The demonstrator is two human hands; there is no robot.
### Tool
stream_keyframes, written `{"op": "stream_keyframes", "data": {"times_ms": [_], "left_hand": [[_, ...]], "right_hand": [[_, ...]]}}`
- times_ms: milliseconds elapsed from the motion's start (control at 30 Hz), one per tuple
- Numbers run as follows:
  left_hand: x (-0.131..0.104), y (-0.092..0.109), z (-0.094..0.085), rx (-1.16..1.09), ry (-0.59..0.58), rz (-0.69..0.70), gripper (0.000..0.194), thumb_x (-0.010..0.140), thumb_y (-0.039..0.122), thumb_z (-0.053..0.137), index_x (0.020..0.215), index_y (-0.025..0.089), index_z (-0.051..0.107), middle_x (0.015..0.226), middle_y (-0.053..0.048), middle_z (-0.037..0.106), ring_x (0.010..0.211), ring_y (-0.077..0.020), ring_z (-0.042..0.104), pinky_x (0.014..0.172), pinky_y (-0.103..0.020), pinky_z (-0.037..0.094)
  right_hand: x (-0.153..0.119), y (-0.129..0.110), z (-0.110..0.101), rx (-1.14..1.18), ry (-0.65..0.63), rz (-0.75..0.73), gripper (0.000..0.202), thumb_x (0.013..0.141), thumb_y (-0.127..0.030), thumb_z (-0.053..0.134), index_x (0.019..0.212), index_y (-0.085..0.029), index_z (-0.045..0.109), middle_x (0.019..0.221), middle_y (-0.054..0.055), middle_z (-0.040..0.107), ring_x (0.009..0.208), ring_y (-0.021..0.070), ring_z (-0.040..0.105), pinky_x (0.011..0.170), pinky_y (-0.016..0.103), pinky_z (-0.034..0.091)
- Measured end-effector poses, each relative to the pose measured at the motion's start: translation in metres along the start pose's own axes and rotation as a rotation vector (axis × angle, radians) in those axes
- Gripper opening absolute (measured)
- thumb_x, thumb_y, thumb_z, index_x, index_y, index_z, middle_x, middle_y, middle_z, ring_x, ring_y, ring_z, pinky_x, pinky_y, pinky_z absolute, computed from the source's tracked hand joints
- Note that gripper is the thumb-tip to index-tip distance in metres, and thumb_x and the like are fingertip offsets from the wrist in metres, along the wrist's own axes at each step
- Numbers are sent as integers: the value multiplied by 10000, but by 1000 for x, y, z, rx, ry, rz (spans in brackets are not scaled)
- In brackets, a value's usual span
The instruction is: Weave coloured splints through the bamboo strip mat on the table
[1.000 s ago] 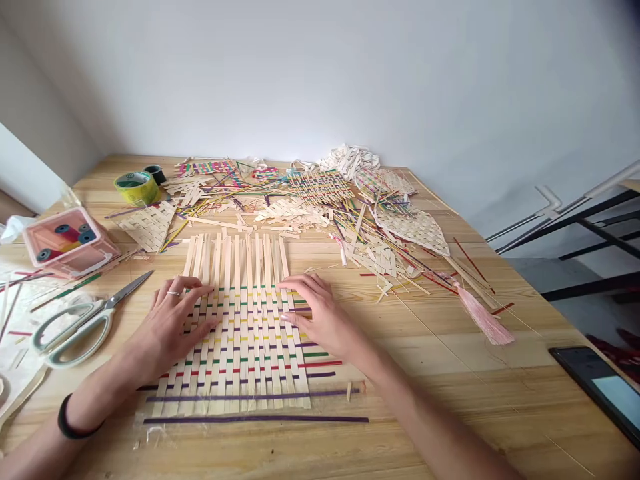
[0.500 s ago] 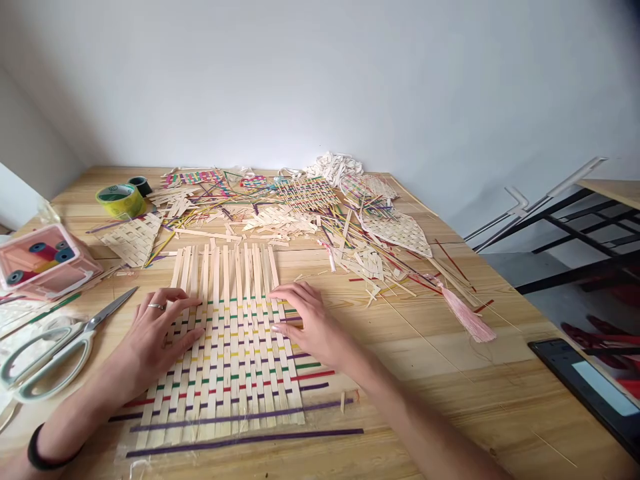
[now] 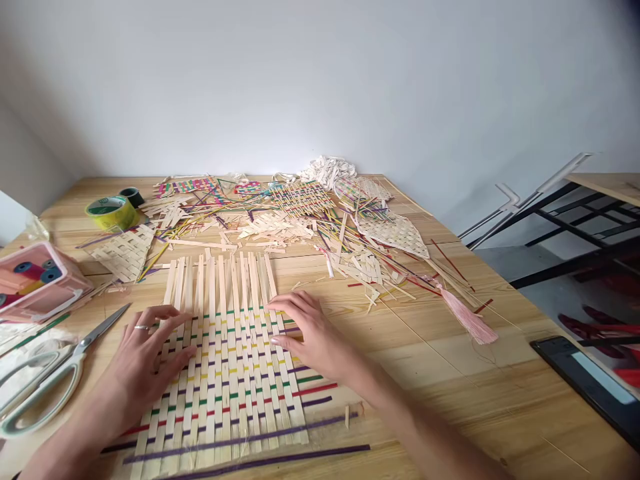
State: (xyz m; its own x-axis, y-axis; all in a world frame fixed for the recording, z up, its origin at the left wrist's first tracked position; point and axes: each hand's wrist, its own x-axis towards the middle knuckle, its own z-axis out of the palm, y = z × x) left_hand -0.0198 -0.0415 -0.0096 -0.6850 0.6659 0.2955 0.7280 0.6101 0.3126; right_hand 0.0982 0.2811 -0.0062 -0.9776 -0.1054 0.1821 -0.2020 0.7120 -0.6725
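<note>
A woven mat of pale bamboo strips (image 3: 225, 380) lies flat in front of me, crossed by thin purple, red, green and yellow strips. Its upright strips run loose and unwoven at the far end. My left hand (image 3: 150, 347), with a ring on one finger, rests on the mat's left side, thumb and fingers apart. On the right edge lies my right hand (image 3: 305, 327), its fingers stretched over the top woven rows and its thumb lower down. Clear tape and a purple strip (image 3: 270, 460) cross the near end. Left of the mat are scissors (image 3: 75, 363) with pale handles.
A pink basket (image 3: 45, 280) with thread spools stands left, near yellow tape (image 3: 111, 213). Bamboo scraps (image 3: 275, 223) and woven pieces spread along the back. A leaf-shaped woven fan (image 3: 395, 233) with a pink tassel (image 3: 467, 313) lies right. A phone (image 3: 585, 380) sits at the right edge.
The camera view has shifted slightly, so the mat and nearby things appear a little lower and leftward. Both hands keep nearly the same places on the mat.
</note>
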Motion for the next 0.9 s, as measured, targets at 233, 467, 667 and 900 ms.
{"op": "stream_keyframes", "data": {"times_ms": [233,467,667,900], "left_hand": [[2,-4,-6,63,63,-122,435,1003,563,536,1338,303,633,1281,-124,632,1128,-365,664,961,-556,555],[4,-4,-18,-61,62,-289,305,1041,485,477,1249,291,589,1151,-65,640,910,-265,704,811,-429,580],[5,-5,-22,-297,115,-440,257,982,463,598,1109,251,670,1109,-43,691,969,-250,681,910,-386,546],[7,-10,-24,-657,127,-721,587,790,709,764,1122,232,677,955,-58,746,889,-252,692,712,-303,537]], "right_hand": [[-2,1,2,-4,19,2,470,930,-160,775,1344,-286,593,1366,70,641,1301,274,563,1160,536,457],[-5,6,4,26,57,22,425,965,-177,701,1357,-294,589,1380,93,591,1315,279,571,1138,530,512],[-3,11,1,40,161,5,297,1029,-176,552,1310,-266,592,1300,103,623,1267,257,610,1099,478,537],[-1,18,1,62,267,-4,203,1040,-194,537,1203,-252,642,1177,80,697,1140,243,678,1005,422,575]]}}
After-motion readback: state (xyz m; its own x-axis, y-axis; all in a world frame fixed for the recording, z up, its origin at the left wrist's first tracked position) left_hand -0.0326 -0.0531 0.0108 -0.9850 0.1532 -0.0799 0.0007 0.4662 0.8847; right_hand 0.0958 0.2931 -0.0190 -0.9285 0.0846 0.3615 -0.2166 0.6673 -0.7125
